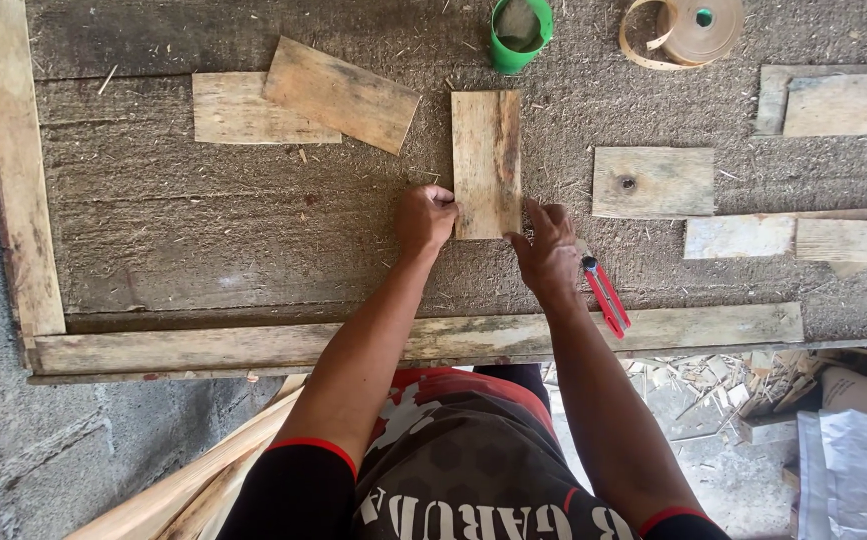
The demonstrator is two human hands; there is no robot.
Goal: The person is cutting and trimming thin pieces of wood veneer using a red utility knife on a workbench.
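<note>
**Holding a Small Board at the Workbench**

Standing at the near edge of the bench, the person leans over the long wooden rail (653, 327) that runs along the front. Beside the right hand (550, 255) lies a red utility knife (605, 296), untouched, on the rough bench top (203, 230).

Both hands are at the near end of an upright wooden board (486, 163). The left hand (424, 215) is clenched at the board's lower left corner; I cannot tell if the fingers pinch the edge or only press against it. The right hand has its fingers spread and released, the fingertips resting at the lower right corner. The board lies flat in the middle of the bench, its long side pointing away from the person.

As I judge it, the work is at an early stage: the board looks only positioned, with no cut, tape or glue visible on it, and the knife is not yet taken up.

Farther out, I count two overlapping boards (303, 105) on the left, one board with a knot (652, 181) on the right, and behind it several more pieces (803, 238) which I cannot count surely. At the far edge stand one green cup (520, 35) and one roll of tan banding (691, 30).
</note>
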